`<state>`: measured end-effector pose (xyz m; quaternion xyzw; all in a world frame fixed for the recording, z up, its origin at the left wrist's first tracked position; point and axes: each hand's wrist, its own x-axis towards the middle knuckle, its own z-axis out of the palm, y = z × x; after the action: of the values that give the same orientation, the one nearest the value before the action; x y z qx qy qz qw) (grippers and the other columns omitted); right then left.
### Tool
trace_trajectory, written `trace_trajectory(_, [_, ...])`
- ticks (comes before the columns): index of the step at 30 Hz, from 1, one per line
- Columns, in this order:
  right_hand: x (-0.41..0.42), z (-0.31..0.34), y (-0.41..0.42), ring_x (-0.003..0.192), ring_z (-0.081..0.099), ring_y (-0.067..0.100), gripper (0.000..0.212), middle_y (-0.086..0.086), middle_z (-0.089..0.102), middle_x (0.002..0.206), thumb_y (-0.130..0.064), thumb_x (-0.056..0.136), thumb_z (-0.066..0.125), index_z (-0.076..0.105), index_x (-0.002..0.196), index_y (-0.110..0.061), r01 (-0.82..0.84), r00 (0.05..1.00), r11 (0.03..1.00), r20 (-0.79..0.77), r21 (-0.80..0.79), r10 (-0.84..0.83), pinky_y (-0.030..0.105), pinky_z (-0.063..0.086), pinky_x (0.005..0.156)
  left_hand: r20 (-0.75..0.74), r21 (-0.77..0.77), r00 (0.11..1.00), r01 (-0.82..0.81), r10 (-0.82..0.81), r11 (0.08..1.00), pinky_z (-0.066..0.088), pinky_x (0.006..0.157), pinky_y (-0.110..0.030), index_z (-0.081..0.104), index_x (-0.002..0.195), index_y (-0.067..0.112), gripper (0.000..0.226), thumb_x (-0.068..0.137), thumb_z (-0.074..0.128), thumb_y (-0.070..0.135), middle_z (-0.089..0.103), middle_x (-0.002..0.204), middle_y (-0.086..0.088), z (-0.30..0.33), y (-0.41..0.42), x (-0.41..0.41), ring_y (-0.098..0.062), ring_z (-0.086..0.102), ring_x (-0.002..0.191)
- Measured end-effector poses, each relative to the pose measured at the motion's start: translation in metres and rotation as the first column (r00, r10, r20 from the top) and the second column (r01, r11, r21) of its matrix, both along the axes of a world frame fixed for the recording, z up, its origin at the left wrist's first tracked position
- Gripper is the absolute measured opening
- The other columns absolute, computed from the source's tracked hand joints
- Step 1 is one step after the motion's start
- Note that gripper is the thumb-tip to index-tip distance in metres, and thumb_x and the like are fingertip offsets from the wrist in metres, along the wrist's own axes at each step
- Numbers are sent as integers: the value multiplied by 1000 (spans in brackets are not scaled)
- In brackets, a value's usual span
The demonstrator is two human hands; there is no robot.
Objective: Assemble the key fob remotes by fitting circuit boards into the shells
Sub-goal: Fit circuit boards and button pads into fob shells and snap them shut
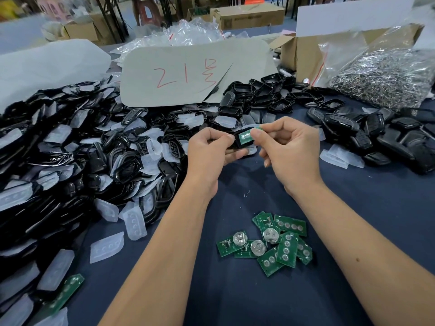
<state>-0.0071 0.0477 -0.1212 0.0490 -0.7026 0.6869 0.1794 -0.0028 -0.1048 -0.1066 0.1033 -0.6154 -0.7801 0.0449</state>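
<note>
Hands, left [208,147] gripping shell [240,143], right [286,143] pinching seemingly half-seated board [246,136]; spare boards [266,241] near.

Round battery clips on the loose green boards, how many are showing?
3, all in the pile of boards: left clip, lower middle clip, upper right clip. Face-down boards may hide more.

Read in red marker on the grey card sheet [193,74] leaning behind the black shells: "21", followed by 1 handwritten character, not made out with certainty. Noted dark print on the side of a brown carton [247,18] in the background, too blurred to read.
</note>
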Motion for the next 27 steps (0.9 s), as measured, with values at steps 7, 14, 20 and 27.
trace_trajectory(7, [0,0,-1,50,63,17,13,3,74,69,-19,84,86,74,81,-22,-2,1000,998,16,70,1,26,47,43,-20,-45,1000,16,-17,999,64,67,-31,60,79,3,18,95,63,-6,67,67,1,-2,0,-1,-19,71,59])
trace_trajectory(14, [-1,-1,-2,52,63,16,17,0,72,67,-26,85,84,70,77,-21,100,994,965,13,244,-107,25,46,53,-52,-129,998,26,-33,991,65,77,-40,63,81,4,15,93,71,-1,65,70,-8,-4,-1,0,-21,73,66])
trace_trajectory(20, [-1,1,-1,42,56,14,25,5,68,60,-26,83,87,66,76,-15,16,994,967,98,255,-42,24,40,47,-115,-211,993,-10,-15,978,64,72,-37,59,85,3,20,87,78,-1,50,56,-4,-9,-3,0,-14,64,56])
trace_trajectory(27, [0,2,-2,52,54,5,38,-3,65,61,-41,77,89,61,85,-17,157,980,916,54,368,-190,18,42,57,-185,-257,982,-71,23,964,60,63,-33,56,79,13,27,85,77,-4,64,65,-11,-9,-6,0,-20,67,53])
